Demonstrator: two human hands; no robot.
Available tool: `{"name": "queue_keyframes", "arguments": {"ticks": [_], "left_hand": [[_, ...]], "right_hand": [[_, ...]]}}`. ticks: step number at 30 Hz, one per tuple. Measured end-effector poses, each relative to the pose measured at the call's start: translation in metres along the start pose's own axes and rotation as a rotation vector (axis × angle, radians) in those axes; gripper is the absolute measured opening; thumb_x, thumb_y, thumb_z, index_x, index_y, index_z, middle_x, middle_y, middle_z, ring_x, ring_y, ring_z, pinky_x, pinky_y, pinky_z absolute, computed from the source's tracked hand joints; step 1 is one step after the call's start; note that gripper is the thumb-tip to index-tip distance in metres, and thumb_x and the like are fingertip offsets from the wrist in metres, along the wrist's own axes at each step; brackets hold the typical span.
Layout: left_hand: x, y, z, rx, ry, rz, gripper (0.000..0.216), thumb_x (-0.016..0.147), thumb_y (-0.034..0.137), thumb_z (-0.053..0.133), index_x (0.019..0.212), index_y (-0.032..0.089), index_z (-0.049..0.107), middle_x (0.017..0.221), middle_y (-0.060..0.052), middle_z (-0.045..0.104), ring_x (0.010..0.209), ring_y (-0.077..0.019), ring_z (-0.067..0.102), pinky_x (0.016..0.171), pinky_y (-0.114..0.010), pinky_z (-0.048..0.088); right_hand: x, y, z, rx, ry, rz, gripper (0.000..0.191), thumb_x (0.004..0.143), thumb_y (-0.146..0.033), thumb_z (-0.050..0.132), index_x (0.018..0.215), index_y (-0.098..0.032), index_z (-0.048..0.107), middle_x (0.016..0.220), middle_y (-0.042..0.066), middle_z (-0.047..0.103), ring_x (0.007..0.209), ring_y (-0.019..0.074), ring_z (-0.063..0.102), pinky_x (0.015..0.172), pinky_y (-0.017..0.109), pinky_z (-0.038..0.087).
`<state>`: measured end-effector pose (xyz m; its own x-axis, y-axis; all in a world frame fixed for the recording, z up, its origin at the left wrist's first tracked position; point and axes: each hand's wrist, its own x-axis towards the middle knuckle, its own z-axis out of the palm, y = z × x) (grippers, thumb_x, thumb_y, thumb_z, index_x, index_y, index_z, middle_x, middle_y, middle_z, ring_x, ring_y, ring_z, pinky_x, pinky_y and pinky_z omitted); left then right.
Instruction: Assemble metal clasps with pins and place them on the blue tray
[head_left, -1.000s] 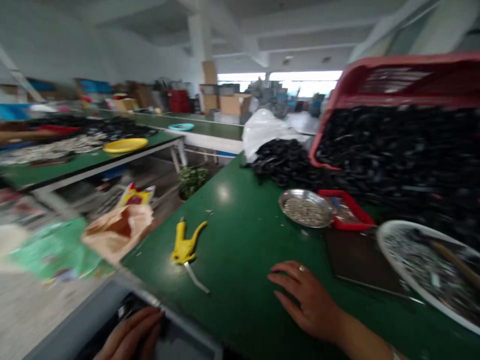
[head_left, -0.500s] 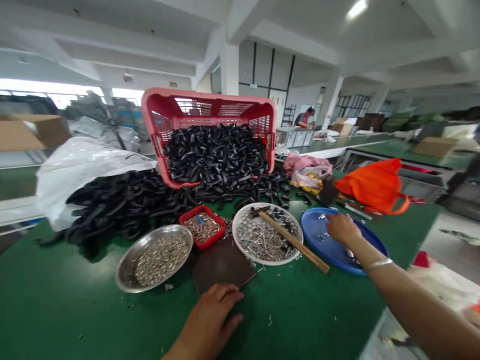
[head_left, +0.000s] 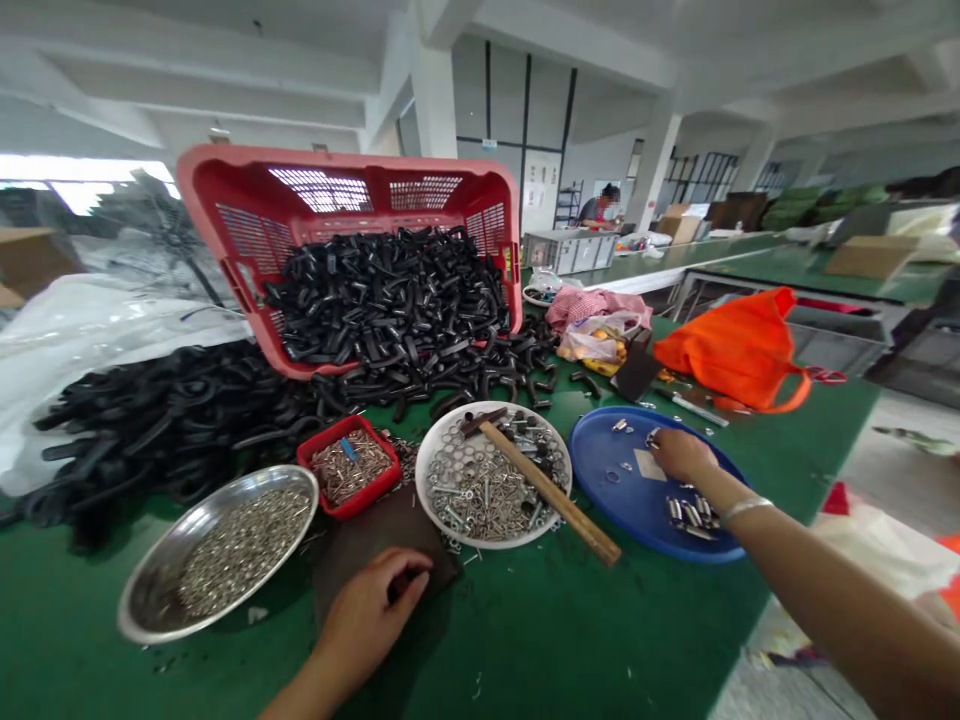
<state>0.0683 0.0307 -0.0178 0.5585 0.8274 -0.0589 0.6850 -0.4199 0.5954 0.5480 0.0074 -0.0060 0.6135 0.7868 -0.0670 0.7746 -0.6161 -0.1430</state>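
My left hand (head_left: pixel 367 620) rests on a dark brown board (head_left: pixel 375 545) at the table's near edge, with its fingers curled down onto it. My right hand (head_left: pixel 679 453) reaches out over a blue plate (head_left: pixel 622 490) that holds a few small metal parts (head_left: pixel 688 513); its fingers are bent over the plate and I cannot make out whether they pinch anything. A white plate (head_left: pixel 491 475) of metal hardware lies between the hands, and a wooden-handled hammer (head_left: pixel 547 485) rests across it.
A steel dish (head_left: pixel 217 550) of small metal pieces and a small red tray (head_left: pixel 349 470) sit to the left. A tipped red basket (head_left: pixel 352 260) spills black rubber pieces (head_left: pixel 390 300) over the green table (head_left: pixel 570 620). An orange bag (head_left: pixel 739 350) lies far right. A person sits far behind.
The view swung right from the table's left end to the plates. My right hand reached onto the blue plate, and my left hand settled on the brown board.
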Motion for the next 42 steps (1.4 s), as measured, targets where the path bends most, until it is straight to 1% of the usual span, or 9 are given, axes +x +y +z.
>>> {"name": "queue_keyframes", "arguments": {"ticks": [4,8,14,20,23,28,33,37,42], "left_hand": [[0.021,0.037,-0.007,0.035,0.028,0.069,0.025,0.082,0.031,0.043,0.098,0.024,0.062,0.102,-0.003,0.062,0.089,-0.0160,0.057,0.077,-0.027,0.043],[0.057,0.055,-0.003,0.232,0.085,0.091,0.026,0.081,0.030,0.046,0.101,0.026,0.062,0.104,-0.003,0.062,0.095,-0.0200,0.055,0.080,-0.031,0.041],[0.102,0.047,-0.005,0.396,0.050,-0.001,0.022,0.075,0.032,0.056,0.095,0.031,0.065,0.099,-0.001,0.062,0.088,-0.0188,0.056,0.073,-0.027,0.040],[0.106,0.048,0.000,0.496,-0.017,0.179,0.019,0.079,0.025,0.049,0.089,0.027,0.066,0.091,-0.002,0.063,0.082,-0.0190,0.057,0.067,-0.027,0.039],[0.103,0.045,0.004,0.456,0.042,0.211,0.019,0.081,0.023,0.047,0.086,0.024,0.065,0.090,-0.002,0.062,0.082,-0.0181,0.056,0.067,-0.026,0.039],[0.100,0.041,0.006,0.014,0.252,0.103,0.015,0.079,0.025,0.050,0.088,0.020,0.060,0.092,-0.004,0.061,0.083,-0.0155,0.056,0.074,-0.026,0.041],[0.078,0.051,0.006,-0.853,0.116,-0.267,0.013,0.074,0.027,0.055,0.081,0.016,0.053,0.074,-0.002,0.061,0.045,-0.0049,0.042,0.042,-0.017,0.030],[0.046,0.061,0.007,-1.458,-0.008,-0.414,0.023,0.068,0.027,0.064,0.080,0.016,0.048,0.067,0.004,0.053,0.039,0.0005,0.032,0.035,-0.011,0.013],[0.016,0.060,0.006,-1.723,-0.031,-0.530,0.016,0.071,0.019,0.061,0.079,0.013,0.048,0.067,0.004,0.049,0.039,0.0023,0.032,0.032,-0.007,0.011]], "right_hand": [[-0.011,-0.017,0.000,0.300,-0.058,-0.177,0.024,0.079,-0.035,0.049,0.080,-0.015,0.062,0.074,0.006,0.062,0.068,0.0158,0.057,0.056,0.024,0.043],[-0.025,-0.019,-0.002,0.552,-0.078,-0.182,0.036,0.082,-0.043,0.038,0.084,-0.014,0.059,0.057,0.003,0.055,0.046,0.0109,0.047,0.037,0.020,0.031],[-0.027,-0.014,-0.008,0.789,-0.017,-0.154,0.038,0.077,-0.052,0.042,0.079,-0.016,0.054,0.054,0.000,0.049,0.042,0.0096,0.041,0.036,0.020,0.028],[-0.026,-0.024,-0.003,0.956,0.002,-0.114,0.038,0.077,-0.055,0.041,0.077,-0.018,0.050,0.053,-0.002,0.046,0.041,0.0077,0.037,0.038,0.020,0.027],[-0.031,-0.030,-0.005,1.034,-0.040,-0.099,0.040,0.074,-0.059,0.044,0.075,-0.018,0.047,0.053,-0.004,0.043,0.039,0.0064,0.034,0.037,0.019,0.024],[-0.069,-0.062,-0.020,1.174,-0.275,-0.177,0.046,0.068,-0.062,0.051,0.081,-0.018,0.047,0.059,-0.002,0.047,0.045,0.0081,0.041,0.039,0.020,0.030],[-0.134,-0.129,-0.014,1.388,-0.595,-0.336,0.043,0.067,-0.049,0.066,0.091,-0.018,0.049,0.073,0.001,0.055,0.058,0.0089,0.050,0.044,0.018,0.036],[-0.171,-0.183,0.008,1.342,-0.564,-0.540,0.037,0.074,-0.050,0.058,0.091,-0.018,0.050,0.068,-0.001,0.054,0.051,0.0074,0.046,0.041,0.018,0.034],[-0.182,-0.217,0.030,1.247,-0.441,-0.663,0.032,0.079,-0.049,0.051,0.087,-0.018,0.050,0.060,-0.004,0.049,0.047,0.0069,0.042,0.039,0.018,0.033]]}}
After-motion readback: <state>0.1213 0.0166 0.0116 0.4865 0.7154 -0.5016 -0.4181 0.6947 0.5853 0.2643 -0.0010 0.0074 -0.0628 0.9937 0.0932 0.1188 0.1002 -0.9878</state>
